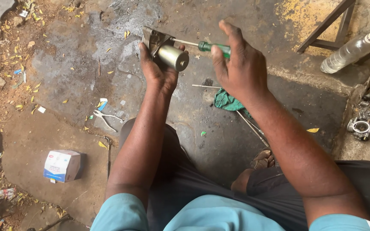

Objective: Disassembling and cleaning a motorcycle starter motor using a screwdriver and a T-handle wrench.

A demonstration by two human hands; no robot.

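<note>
Silvery metal marks the small starter motor, gripped in the person's left hand above the oil-stained concrete floor, its cylinder end turned toward the person. The right hand is clenched round the green handle of a screwdriver, whose long axis runs almost level, right to left, with the tip meeting the motor's bracket. Both hands are close together; pliers and a green rag lie below on the floor.

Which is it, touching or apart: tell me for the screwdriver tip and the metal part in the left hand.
Touching. The head view shows the screwdriver shaft running from the right hand straight into the metal part held by the left hand, no gap.
</note>
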